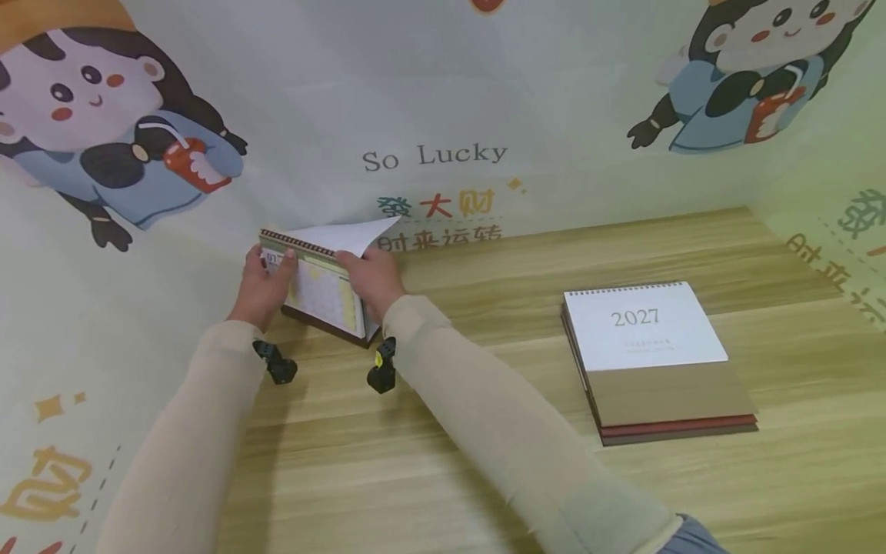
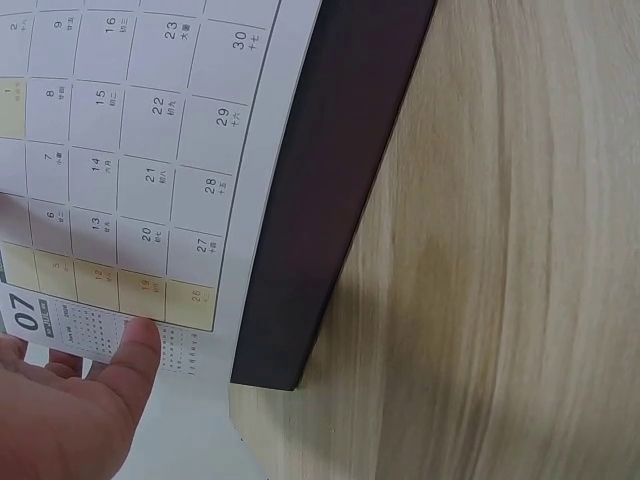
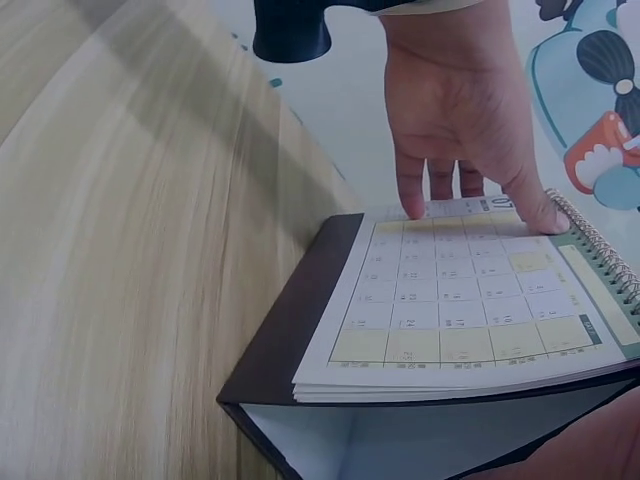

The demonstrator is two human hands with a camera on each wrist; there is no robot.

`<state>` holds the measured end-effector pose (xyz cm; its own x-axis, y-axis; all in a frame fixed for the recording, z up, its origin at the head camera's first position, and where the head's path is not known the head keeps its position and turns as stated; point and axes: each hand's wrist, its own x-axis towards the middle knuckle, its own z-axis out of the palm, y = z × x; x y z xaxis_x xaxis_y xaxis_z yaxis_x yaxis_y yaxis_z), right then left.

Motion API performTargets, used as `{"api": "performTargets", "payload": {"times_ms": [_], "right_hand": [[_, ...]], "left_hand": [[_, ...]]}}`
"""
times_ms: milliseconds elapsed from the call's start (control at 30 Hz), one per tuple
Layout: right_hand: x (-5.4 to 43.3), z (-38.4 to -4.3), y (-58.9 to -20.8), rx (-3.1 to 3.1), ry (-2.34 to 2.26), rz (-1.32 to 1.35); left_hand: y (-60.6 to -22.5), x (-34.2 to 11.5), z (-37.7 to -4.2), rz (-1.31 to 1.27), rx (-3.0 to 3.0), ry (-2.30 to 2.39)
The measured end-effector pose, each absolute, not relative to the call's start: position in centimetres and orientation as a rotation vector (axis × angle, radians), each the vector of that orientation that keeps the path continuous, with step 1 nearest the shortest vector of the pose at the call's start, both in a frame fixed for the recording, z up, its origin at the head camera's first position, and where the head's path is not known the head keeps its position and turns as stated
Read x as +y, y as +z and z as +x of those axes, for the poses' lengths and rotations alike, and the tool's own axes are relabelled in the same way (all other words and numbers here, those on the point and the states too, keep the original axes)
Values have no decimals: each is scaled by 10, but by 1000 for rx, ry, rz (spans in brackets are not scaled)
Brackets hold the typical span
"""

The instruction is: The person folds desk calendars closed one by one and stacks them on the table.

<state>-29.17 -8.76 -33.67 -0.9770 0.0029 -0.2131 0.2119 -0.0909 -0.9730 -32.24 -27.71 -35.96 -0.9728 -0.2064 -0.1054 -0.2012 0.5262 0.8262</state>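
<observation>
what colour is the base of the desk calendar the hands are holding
Dark brown, almost black; the calendar base shows best in the left wrist view.

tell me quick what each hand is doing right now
Left hand: grips the left end of the standing desk calendar.
Right hand: holds the calendar's right side, by the lifted white page.
</observation>
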Motion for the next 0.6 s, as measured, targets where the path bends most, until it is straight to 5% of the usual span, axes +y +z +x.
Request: {"api": "performTargets", "payload": {"times_ms": [600], "right_hand": [[-91,-290,-339,2012,-2319,145]], "left_hand": [[-361,-275,-323,400,-2713,-1493]]}}
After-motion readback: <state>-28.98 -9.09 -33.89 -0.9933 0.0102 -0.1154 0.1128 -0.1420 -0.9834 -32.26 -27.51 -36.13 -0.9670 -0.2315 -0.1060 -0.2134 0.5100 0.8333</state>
